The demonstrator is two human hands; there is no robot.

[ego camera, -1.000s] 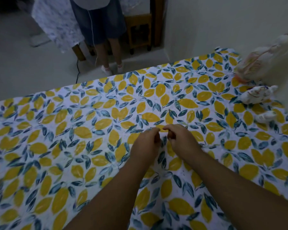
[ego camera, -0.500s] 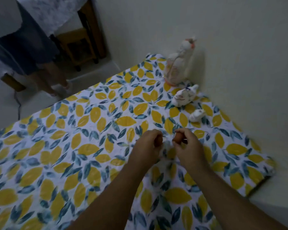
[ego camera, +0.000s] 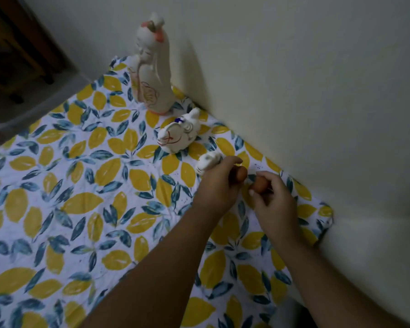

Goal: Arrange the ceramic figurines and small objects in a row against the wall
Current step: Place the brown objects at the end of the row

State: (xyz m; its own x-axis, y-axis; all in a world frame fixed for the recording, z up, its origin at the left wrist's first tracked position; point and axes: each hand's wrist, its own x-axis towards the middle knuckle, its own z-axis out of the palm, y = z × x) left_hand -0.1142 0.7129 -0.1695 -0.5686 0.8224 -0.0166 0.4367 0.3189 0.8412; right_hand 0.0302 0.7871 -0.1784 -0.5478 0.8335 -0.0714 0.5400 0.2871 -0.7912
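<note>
Both hands have carried over to the wall, left hand (ego camera: pixel 219 185) pinching a brown ball (ego camera: pixel 241 174), right hand (ego camera: pixel 273 202) pinching another brown ball (ego camera: pixel 260 185); either could roll once released, or the left could knock the small white figurine (ego camera: pixel 207 162).

figurines (ego camera: pixel 175 134) rowed along wall (ego camera: pixel 294 91), seemingly touching

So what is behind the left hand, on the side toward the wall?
Behind the left hand stands a small white figurine, on the leaf-patterned cloth. Only its striped front and top show; the fingers cover its rear part, so its full shape stays hidden.
</note>
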